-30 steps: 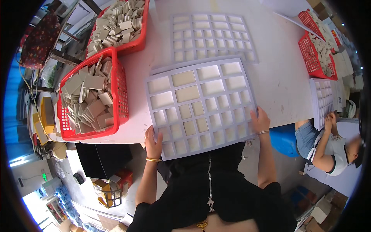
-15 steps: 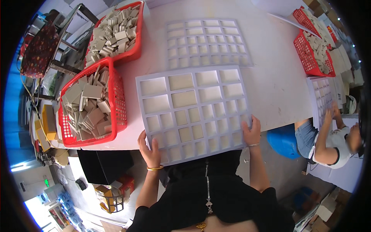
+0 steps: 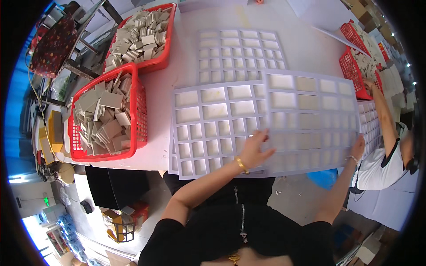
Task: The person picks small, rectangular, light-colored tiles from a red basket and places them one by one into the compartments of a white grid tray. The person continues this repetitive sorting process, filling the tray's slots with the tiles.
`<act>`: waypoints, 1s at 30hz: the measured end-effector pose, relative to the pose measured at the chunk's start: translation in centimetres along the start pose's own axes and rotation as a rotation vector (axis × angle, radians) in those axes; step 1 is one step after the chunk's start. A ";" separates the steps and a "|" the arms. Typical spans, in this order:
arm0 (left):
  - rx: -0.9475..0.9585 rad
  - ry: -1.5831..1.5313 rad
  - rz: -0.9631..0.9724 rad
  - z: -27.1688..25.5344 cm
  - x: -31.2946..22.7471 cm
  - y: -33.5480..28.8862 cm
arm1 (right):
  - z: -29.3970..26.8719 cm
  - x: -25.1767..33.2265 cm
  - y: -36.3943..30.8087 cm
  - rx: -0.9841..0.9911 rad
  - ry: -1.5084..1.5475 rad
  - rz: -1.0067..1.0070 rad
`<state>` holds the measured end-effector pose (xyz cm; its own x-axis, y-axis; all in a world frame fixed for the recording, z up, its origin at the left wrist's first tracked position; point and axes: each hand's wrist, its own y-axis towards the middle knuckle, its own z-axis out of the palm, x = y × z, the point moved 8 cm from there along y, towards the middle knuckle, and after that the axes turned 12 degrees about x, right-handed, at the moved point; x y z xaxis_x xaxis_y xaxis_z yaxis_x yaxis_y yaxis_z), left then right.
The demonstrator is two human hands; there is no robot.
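A white compartment tray (image 3: 290, 90) with beige pieces in some of its cells is at the right front of the table, overlapping a second white tray (image 3: 200, 104). My right hand (image 3: 356, 147) grips its right edge. My left hand (image 3: 256, 150) is by its left edge, over the second tray, with thumb and fingers apart; whether the fingertips touch is unclear. That second tray's larger cells look white inside, and another tray edge shows beneath it. Farther back lies a third tray (image 3: 239, 47) with white cells.
Two red baskets of beige tiles, one nearer (image 3: 141, 113) and one farther (image 3: 170, 40), stand at the left. More red baskets (image 3: 349, 66) are at the far right. A co-worker's arm (image 3: 384, 113) reaches there, beside a stack of trays (image 3: 369, 116).
The tray with beige pieces has moved right, uncovering another tray. Both my hands have moved right, the left one crossing my front. The co-worker's arm now reaches to the red basket.
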<state>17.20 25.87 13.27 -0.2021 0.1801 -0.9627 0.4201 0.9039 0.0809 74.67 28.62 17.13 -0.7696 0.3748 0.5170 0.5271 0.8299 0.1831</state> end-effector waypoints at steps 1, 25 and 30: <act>0.024 0.007 0.041 1.6 -0.3 1.0 | -1.8 -1.8 1.7 0.021 -0.047 0.091; -0.814 1.342 -0.756 -41.9 -3.0 -26.1 | 14.8 32.8 -14.1 0.313 0.235 -0.770; -0.638 1.456 -0.852 -41.4 -0.6 -27.3 | 15.5 35.2 -16.5 0.442 0.230 -0.769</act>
<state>-30.76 17.18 22.31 -0.8382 -0.5219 0.1581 -0.5016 0.8516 0.1521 33.27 34.48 19.39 -0.7354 -0.3992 0.5476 -0.3236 0.9168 0.2338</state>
